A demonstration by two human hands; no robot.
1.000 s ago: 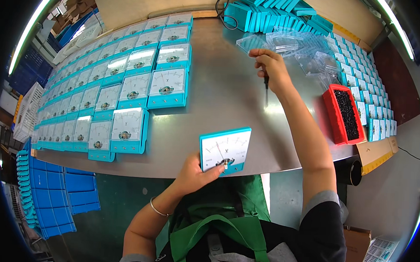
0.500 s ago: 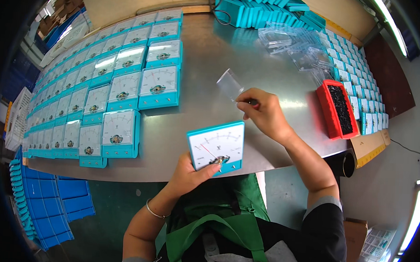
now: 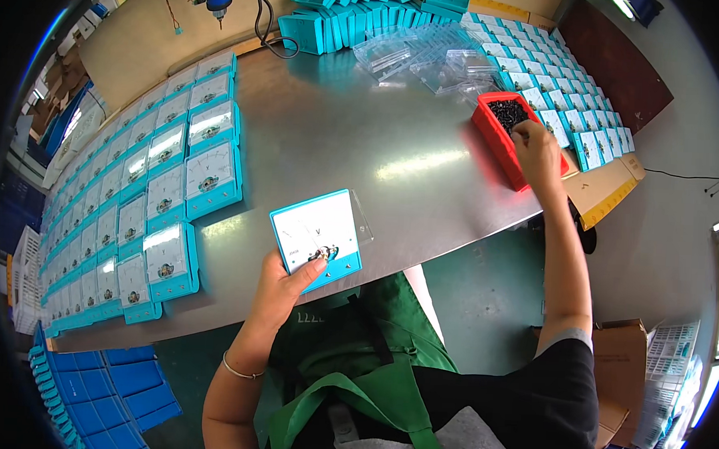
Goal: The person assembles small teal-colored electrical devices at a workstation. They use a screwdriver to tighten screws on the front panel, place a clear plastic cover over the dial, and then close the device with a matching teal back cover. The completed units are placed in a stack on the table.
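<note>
Head view: left hand (image 3: 280, 287) grips 1 meter (image 3: 307, 229) left of the red bin (image 3: 499, 154), thumb (image 3: 313, 268) by its works (image 3: 324, 253), so squeezing could bend something, while right hand (image 3: 539, 158) bunches at the bin, holding can't-tell-what.

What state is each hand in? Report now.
Left hand: closed on the square teal-backed dial meter; clear plastic piece behind.
Right hand: fingers bent at the red plastic box of small black pieces; grip cannot be told.

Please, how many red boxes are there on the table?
1: the red box is at the right side of the table, beside rows of meters. The right hand is over the black parts in it. I see no other.
</note>
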